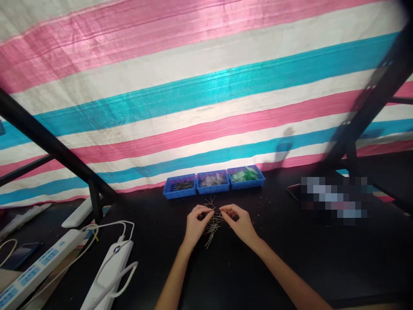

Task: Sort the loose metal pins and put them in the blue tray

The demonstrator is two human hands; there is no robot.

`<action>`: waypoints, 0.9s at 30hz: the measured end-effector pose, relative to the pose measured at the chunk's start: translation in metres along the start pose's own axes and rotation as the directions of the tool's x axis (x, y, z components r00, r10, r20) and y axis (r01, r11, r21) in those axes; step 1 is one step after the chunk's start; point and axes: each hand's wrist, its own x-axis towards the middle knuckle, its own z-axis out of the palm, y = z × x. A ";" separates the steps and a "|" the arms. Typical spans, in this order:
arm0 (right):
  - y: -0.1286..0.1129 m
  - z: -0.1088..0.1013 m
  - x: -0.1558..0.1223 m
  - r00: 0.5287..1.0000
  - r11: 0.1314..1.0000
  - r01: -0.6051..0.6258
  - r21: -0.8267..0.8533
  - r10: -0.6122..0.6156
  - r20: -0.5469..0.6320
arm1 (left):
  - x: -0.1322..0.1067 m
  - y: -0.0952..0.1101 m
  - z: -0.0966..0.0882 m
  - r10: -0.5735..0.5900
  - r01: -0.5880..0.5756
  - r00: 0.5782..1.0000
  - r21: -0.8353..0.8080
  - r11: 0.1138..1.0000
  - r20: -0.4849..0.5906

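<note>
On the black table, a loose pile of long thin metal screws (211,234) lies under and between my hands. Thumb and fingertips of my left hand (197,219) are pinched together at the pile's left side. Facing it, my right hand (237,218) makes a similar pinch at the right side. A thin dark piece, which looks like one of the screws, spans the small gap between both sets of fingertips; its ends are hidden by the fingers. Behind the pile stands a blue bin of dark screws (183,186).
Beside it are a blue bin of clear plastic bags (212,180) and a blue bin of green-and-clear bags (245,174). White power strips (108,275) with cables lie left. A phone-like object (293,192), partly pixelated, lies right. Black frame bars (54,150) and a striped sheet (200,94) stand behind.
</note>
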 end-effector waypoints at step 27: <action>0.009 -0.023 -0.007 0.957 0.901 0.122 -0.416 0.004 0.290 | 0.003 -0.040 -0.041 0.059 0.052 0.940 0.311 0.949 -0.335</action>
